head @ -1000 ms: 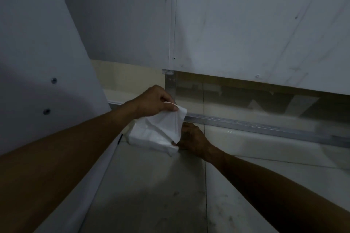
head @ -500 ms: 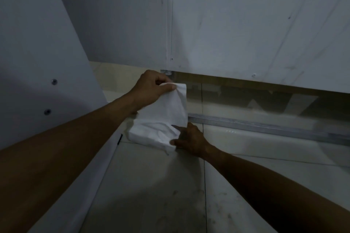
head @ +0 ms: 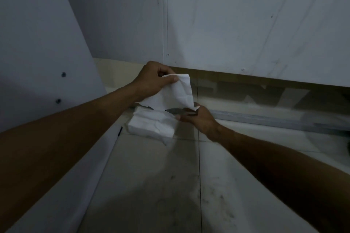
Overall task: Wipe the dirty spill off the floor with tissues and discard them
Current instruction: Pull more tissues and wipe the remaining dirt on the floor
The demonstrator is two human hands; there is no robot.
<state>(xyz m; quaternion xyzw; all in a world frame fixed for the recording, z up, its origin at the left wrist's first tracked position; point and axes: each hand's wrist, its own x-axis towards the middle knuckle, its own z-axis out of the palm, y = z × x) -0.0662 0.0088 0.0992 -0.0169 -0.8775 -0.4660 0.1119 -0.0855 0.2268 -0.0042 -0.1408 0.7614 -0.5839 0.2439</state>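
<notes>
A white pack of tissues point(head: 151, 126) lies on the tiled floor in the corner by the wall. My left hand point(head: 151, 79) pinches the top of a single white tissue point(head: 174, 94) and holds it raised above the pack. My right hand point(head: 197, 119) presses against the pack's right end, with the tissue's lower corner at its fingers. Dark smudges of dirt point(head: 214, 195) mark the floor tiles nearer to me.
A grey-white panel point(head: 37, 53) leans on the left, and a white wall panel point(head: 246, 24) stands ahead with a gap under it. A metal rail point(head: 265, 119) runs along the floor on the right.
My left hand has risen and drawn the tissue further up out of the pack. My right hand has stayed at the pack's end.
</notes>
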